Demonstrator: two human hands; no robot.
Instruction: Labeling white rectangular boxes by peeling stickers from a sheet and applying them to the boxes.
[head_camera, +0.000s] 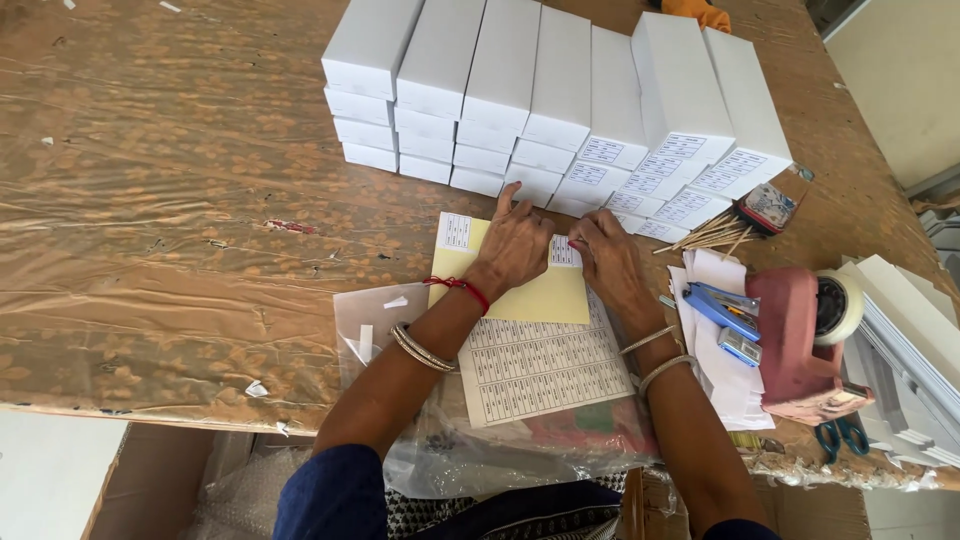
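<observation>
1. Because both hands crowd over the same spot, the fingertips of the left hand (514, 245) and the right hand (603, 255) are partly hidden, and how much of the small white label (564, 252) lies under them cannot be made out
2. That label sits on the yellow backing sheet (530, 295) at its far right corner, directly between the two hands
3. Right fingers are curled nearly closed and pinch the label's right edge; whether it is lifted off the sheet is hard to tell
4. Left fingers are spread flat and press down on the yellow sheet just left of the label, gripping nothing
5. One more label (455, 231) remains at the sheet's far left corner
6. Under the wrists lies a white sheet of printed labels (545, 365), its top edge hidden by the yellow sheet, and below that a clear plastic bag (370, 320) overhanging the table's near edge
7. Stacked white boxes (540, 90) fill the far middle of the table (150, 200); those toward the right show labels on their ends
8. Near the right edge sit a blue stapler (722, 305), a pink tape dispenser (800, 335) and thin wooden sticks (710, 237); scissors (838, 435) are half hidden by it
</observation>
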